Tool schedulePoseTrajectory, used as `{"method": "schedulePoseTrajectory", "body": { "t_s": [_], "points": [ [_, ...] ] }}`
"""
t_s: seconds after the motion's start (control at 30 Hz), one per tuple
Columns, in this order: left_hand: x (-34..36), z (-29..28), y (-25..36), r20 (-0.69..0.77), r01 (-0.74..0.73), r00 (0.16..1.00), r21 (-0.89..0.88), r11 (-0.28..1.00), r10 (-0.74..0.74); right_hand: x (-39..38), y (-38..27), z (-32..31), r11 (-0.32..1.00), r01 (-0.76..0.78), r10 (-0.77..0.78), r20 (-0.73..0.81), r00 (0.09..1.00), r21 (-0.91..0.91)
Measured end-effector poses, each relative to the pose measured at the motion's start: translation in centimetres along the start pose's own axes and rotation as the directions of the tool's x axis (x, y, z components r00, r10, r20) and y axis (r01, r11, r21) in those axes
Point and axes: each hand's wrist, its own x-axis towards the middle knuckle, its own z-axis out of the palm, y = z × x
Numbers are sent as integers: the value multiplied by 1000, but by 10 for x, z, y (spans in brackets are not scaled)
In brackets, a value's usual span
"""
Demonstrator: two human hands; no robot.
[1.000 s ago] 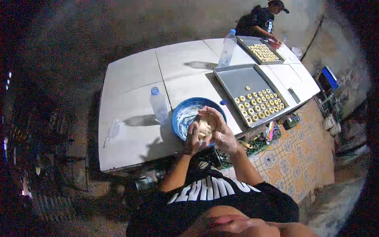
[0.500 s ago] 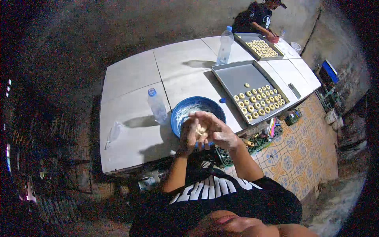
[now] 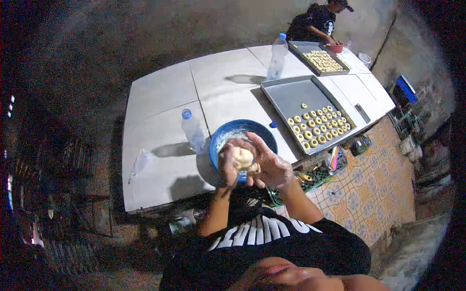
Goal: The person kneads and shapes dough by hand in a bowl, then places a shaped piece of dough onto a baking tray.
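Note:
A pale lump of dough [image 3: 243, 158] sits between my two hands, over the blue basin [image 3: 268, 134] whose inside is smeared with white. My left hand [image 3: 227, 162] is closed round the lump's left side, slightly blurred by motion. Cupped against its right side is my right hand [image 3: 273, 169], with curled lower fingers and white residue on the skin. To the right lies a grey metal tray [image 3: 291, 94] with rows of small ring-shaped dough pieces [image 3: 316, 131] in its near half.
A capless plastic bottle [image 3: 193, 132] stands left of the basin, near a clear plastic bag [image 3: 141, 162]. A blue cap [image 3: 273, 124] lies by the tray. Farther back are a capped bottle [image 3: 277, 58], a second filled tray [image 3: 323, 62] and a person [image 3: 313, 24] reaching to a red bowl [image 3: 336, 48].
My hands have parted somewhat and turned, so more of the dough shows as a rounder lump. The right hand's upper finger has lifted. The trays and bottles have stayed put.

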Motion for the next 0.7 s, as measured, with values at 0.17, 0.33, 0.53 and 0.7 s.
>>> {"method": "schedulePoseTrajectory", "body": {
  "t_s": [0.17, 0.33, 0.53, 0.7],
  "points": [
    [2, 1, -14, 327, -352, 915, 365, 862, 235, 3, -8, 7, 962, -1, -22, -79, 997, -271],
    [-1, -9, -27, 387, -106, 922, 249, 963, 1, 2, -19, 7, 860, -163, 184, -2, 983, -484],
    [1, -21, -27, 451, -146, 892, 374, 916, -42, 16, -24, 11, 604, 13, 193, 162, 968, -797],
    [15, -29, -6, 497, -260, 867, 509, 821, -33, 23, -20, 7, 676, -46, 175, 100, 979, -735]
  ]
}}
